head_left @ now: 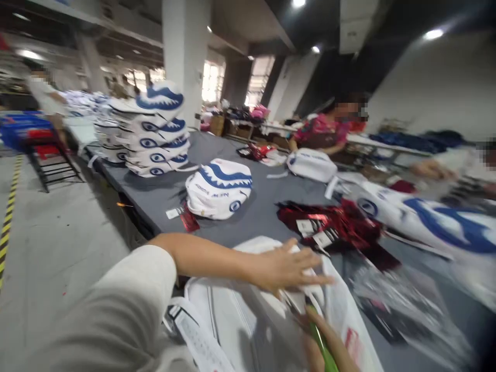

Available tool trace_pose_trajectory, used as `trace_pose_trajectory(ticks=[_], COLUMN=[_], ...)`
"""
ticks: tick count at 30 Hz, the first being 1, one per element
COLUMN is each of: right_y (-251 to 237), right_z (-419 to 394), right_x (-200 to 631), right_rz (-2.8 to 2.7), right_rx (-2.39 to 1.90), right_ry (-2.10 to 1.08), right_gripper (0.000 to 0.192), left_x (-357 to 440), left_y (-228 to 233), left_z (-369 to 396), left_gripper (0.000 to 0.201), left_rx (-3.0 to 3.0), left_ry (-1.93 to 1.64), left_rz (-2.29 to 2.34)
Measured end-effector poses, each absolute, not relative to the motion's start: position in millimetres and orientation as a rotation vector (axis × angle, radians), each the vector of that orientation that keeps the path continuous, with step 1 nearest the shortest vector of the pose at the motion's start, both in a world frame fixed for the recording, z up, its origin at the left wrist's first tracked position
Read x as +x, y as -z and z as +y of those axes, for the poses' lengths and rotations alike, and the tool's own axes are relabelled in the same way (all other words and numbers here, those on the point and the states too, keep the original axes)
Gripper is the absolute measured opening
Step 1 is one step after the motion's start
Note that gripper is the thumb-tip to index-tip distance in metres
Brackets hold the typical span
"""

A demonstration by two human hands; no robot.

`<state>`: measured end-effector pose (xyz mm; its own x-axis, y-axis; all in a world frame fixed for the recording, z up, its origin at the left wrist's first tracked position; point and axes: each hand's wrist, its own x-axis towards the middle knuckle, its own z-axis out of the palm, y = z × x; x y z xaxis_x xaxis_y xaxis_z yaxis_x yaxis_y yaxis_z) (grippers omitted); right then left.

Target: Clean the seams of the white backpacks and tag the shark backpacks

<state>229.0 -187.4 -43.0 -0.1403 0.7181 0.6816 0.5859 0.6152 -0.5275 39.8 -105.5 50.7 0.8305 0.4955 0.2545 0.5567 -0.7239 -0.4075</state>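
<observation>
My left hand reaches across a white backpack at the table's near edge, its fingers spread and holding nothing. The backpack shows a zip line and a pale strap; my forearm hides part of it. Lower right, my right hand is closed around what look like green-handled scissors, blurred, their front end close beneath my left hand. Just beyond stands a white bag with a blue toothed pattern. Dark red shiny pouches with white tags lie to the right of my left hand.
Stacked white-and-blue bags stand at the left on the grey table. Clear plastic wrapping and another patterned bag lie on the right. A person in a pink top works across the table. A dark stool stands left.
</observation>
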Motion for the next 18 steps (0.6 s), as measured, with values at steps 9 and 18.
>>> trace_pose_trajectory(ticks=[9,18], right_y=[17,-31], right_z=[-200,-176], right_x=[224,248], right_rz=[-1.734,-2.085], right_rx=[-1.176,-1.203], right_ry=[-0.399,-0.772], right_gripper=[0.023,0.024], left_x=[50,56], left_y=[-44,-44], left_z=[-107,-101], left_gripper=[0.092,0.088], left_rx=[-2.591,-2.600], left_ry=[0.072,0.024], left_rz=[-0.998,-1.085])
